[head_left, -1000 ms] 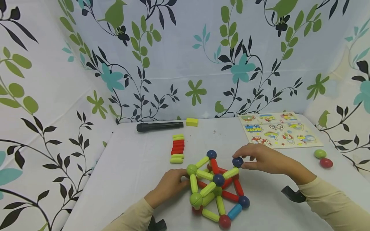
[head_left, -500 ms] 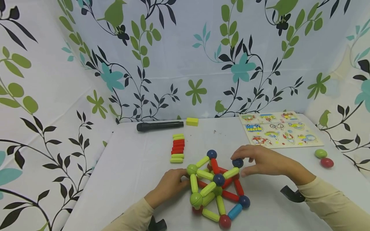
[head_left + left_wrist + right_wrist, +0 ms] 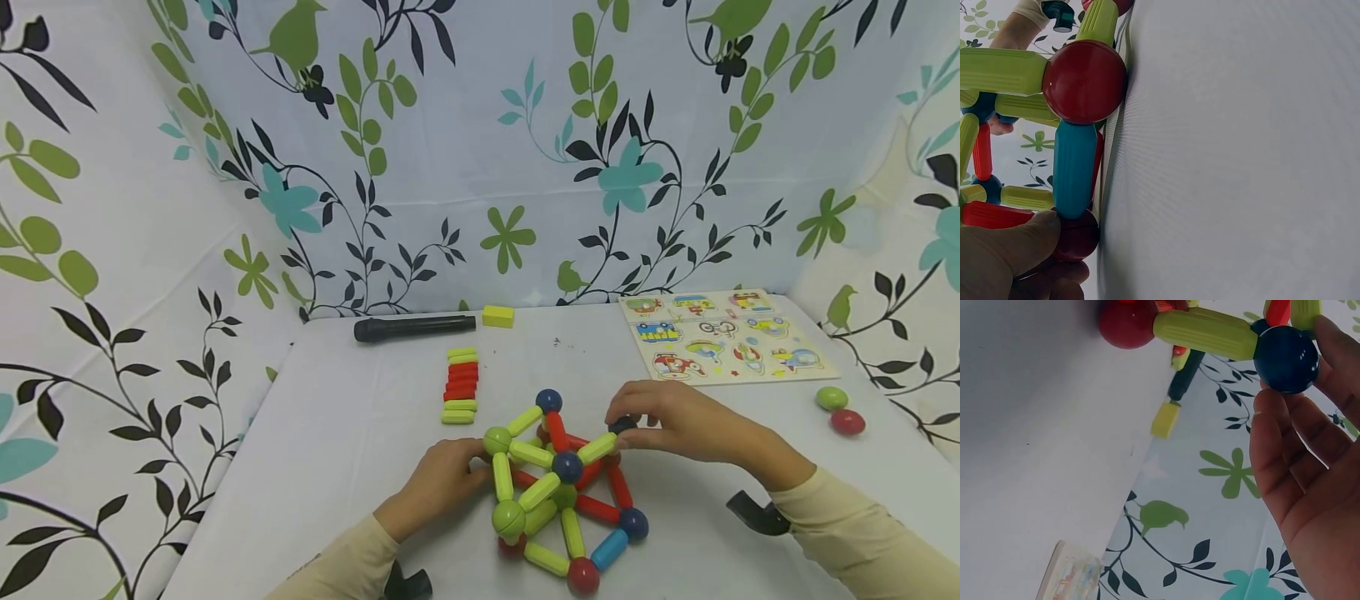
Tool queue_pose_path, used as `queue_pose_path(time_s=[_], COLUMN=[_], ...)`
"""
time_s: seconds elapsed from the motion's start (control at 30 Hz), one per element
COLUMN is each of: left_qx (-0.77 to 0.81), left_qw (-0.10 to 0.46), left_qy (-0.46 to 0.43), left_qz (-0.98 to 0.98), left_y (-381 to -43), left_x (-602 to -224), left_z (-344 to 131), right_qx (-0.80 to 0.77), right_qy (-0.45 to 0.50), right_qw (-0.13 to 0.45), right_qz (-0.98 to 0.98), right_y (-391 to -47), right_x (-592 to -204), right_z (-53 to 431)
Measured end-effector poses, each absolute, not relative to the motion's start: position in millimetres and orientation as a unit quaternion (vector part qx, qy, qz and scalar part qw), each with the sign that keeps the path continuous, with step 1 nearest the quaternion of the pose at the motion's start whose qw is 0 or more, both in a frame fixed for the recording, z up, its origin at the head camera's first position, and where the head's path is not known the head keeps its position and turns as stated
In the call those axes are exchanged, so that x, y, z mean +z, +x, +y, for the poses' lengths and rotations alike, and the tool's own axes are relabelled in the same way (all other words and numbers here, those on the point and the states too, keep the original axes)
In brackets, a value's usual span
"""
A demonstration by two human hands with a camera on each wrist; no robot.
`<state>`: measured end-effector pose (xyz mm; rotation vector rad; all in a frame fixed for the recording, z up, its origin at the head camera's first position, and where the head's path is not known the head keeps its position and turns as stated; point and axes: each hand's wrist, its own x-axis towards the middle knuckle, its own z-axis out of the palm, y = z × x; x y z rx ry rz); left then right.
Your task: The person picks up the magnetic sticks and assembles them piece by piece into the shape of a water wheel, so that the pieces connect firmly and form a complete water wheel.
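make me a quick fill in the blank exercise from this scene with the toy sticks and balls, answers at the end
1. The right hand touches a ball whose colour is dark ____.
2. The black cylinder lies next to a small block coloured ____.
3. The loose row of sticks mixes two colours, yellow-green and ____.
4. Left or right: in the head view, the picture board lies to the ____ of that row.

Missing words: blue; yellow; red; right.
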<state>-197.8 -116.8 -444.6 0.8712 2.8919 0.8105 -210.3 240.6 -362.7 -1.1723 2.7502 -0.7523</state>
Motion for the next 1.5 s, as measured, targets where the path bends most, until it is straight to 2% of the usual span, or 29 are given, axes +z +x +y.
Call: queue_pose_path(time_s=[0.33,0.57,0.87,1.37,1.5], left_qx=[0.262,0.262,0.263,0.265,0.264], left_qw=[0.012,0.007,0.01,0.003,0.017], left_qy=[0.278,0.28,0.278,0.285,0.284], left_qz=[0.924,0.924,0.924,0.921,0.922], left_y=[-200,-200,-200,-200,-201], left_x=[-447,-447,-447,-448,-442], left_z=[-117,-117,-117,-118,-122], right_qx=[-0.203,-0.192,-0.197,-0.188,-0.195], right_qy=[-0.394,-0.397,-0.44,-0.39,-0.384], right_qw=[-0.035,-0.051,-0.05,-0.026,-0.019], right_qz=[0.896,0.896,0.875,0.901,0.902], right_y=[-205,-204,-206,-203,-203], right_x=[-369,-371,-372,-373,-374], right_z=[238,238,243,239,240])
